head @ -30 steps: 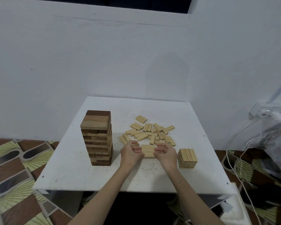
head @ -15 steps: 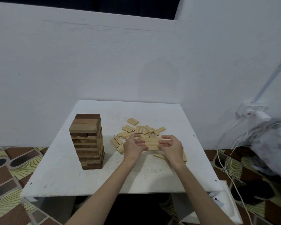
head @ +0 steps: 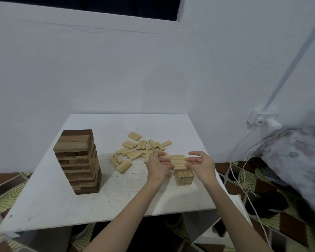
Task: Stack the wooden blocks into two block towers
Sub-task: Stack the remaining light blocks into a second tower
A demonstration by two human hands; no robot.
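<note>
I see left hand (head: 159,165) & right hand (head: 201,163) squeezing a row of blocks (head: 178,161) between fingers, above small tower (head: 183,176). I'd lower flat, line up edges, let go slow.

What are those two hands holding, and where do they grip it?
A row of pale wooden blocks, pinched at its two ends between left hand and right hand.

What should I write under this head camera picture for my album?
Both hands hold a layer of blocks above the short tower.
</note>
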